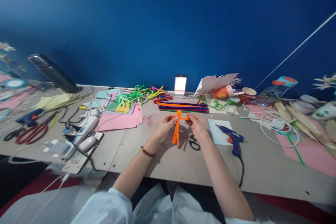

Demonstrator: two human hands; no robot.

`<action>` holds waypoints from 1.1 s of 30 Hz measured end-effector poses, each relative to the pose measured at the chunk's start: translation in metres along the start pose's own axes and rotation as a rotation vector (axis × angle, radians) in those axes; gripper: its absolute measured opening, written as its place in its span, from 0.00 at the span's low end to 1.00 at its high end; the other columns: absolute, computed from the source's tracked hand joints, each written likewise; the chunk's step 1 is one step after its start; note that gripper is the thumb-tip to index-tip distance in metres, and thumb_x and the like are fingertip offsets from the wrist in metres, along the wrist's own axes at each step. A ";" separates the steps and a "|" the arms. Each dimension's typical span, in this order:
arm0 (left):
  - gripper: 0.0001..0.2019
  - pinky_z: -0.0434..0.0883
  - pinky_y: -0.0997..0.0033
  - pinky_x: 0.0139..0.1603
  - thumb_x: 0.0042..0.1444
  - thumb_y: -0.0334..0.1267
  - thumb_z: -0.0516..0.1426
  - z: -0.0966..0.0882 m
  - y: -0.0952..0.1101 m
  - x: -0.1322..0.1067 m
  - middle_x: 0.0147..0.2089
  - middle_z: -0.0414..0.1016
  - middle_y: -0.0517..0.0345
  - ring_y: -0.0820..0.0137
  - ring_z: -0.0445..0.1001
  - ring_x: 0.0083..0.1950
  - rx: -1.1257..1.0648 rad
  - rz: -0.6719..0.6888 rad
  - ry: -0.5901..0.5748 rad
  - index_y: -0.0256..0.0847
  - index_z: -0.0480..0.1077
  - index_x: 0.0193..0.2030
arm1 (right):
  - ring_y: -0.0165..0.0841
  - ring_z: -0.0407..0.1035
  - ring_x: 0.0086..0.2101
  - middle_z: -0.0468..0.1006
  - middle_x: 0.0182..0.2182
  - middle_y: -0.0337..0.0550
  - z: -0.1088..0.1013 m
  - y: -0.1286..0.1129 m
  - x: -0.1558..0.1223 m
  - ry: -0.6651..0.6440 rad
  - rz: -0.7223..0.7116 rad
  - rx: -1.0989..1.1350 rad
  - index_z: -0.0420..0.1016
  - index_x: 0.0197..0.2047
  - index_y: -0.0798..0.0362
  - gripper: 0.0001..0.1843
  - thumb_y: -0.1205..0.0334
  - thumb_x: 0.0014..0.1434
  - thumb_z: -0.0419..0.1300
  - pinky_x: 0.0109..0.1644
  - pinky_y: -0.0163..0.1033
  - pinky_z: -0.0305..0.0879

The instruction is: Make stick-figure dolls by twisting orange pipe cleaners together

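Observation:
An orange pipe-cleaner figure point(177, 126), with a small round head, side arms and long legs hanging down, is held above the grey table point(168, 161). My left hand point(165, 125) pinches its left arm. My right hand point(196, 126) pinches its right arm. Both hands are closed on it, just in front of a row of loose coloured pipe cleaners point(183, 106). Black scissors point(193, 142) lie on the table under my right hand.
A blue glue gun point(232, 138) rests on a pale card to the right, its cord running off the front edge. Pink paper point(119, 120), a power strip point(84, 129), red scissors point(33, 133) and another glue gun point(30, 117) lie left. Paper cups point(223, 92), white wire hoops point(278, 126) and sticks lie right.

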State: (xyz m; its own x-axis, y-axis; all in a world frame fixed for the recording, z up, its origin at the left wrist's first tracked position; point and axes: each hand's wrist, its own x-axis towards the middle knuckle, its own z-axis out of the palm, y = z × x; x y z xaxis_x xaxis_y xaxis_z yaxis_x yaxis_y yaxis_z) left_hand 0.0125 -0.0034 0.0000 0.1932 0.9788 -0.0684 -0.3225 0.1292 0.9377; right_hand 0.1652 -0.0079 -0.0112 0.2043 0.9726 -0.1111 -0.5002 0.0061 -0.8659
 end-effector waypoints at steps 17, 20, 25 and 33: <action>0.15 0.66 0.75 0.29 0.36 0.42 0.69 -0.006 0.008 0.003 0.23 0.72 0.62 0.78 0.68 0.23 -0.154 -0.078 -0.001 0.36 0.72 0.29 | 0.36 0.74 0.35 0.80 0.34 0.46 0.001 0.000 -0.010 -0.079 -0.362 -0.643 0.80 0.34 0.52 0.12 0.53 0.52 0.63 0.41 0.43 0.70; 0.15 0.66 0.76 0.29 0.36 0.41 0.69 -0.007 0.007 0.003 0.23 0.72 0.62 0.77 0.68 0.23 -0.143 -0.085 -0.019 0.37 0.72 0.29 | 0.36 0.73 0.38 0.78 0.38 0.47 0.002 -0.001 -0.012 -0.069 -0.601 -0.772 0.80 0.36 0.50 0.11 0.55 0.57 0.58 0.43 0.42 0.70; 0.16 0.66 0.75 0.30 0.34 0.42 0.69 -0.005 0.008 0.003 0.24 0.73 0.61 0.76 0.70 0.25 -0.113 -0.068 0.004 0.37 0.72 0.28 | 0.37 0.73 0.41 0.79 0.39 0.47 0.002 0.000 -0.012 -0.065 -0.709 -0.802 0.79 0.38 0.49 0.12 0.56 0.61 0.54 0.49 0.45 0.68; 0.16 0.67 0.75 0.30 0.36 0.44 0.69 -0.007 0.004 0.005 0.26 0.73 0.59 0.75 0.70 0.25 -0.040 -0.019 0.055 0.37 0.73 0.29 | 0.36 0.72 0.33 0.79 0.32 0.45 0.005 -0.001 -0.014 -0.068 -0.433 -0.620 0.79 0.35 0.52 0.12 0.54 0.55 0.59 0.41 0.41 0.68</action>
State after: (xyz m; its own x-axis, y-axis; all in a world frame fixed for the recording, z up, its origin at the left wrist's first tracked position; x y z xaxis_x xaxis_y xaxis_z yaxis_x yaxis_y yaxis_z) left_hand 0.0056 0.0029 0.0007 0.1489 0.9832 -0.1058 -0.3564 0.1532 0.9217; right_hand 0.1588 -0.0208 -0.0064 0.2128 0.9254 0.3137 0.1811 0.2781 -0.9433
